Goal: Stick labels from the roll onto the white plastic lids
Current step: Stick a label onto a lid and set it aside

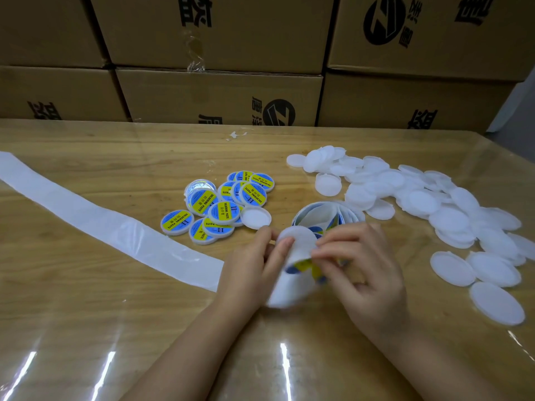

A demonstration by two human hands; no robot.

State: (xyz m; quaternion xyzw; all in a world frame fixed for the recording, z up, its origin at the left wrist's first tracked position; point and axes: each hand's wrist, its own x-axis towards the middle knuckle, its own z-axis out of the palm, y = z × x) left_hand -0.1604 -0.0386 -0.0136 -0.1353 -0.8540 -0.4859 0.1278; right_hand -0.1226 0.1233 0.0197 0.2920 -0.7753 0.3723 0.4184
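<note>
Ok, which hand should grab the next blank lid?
Probably the left hand: a blank lid lies just beyond its fingers, while the right hand pinches a label on the strip.

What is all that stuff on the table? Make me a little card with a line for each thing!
left hand: grips the white backing strip
right hand: pinches a blue-and-yellow label, blurred
label roll: on the table just behind the hands
labelled lids: small pile left of the roll
plain white lids: big heap on the right
table: wooden, under a shiny clear cover
cardboard boxes: stacked behind the table
</note>
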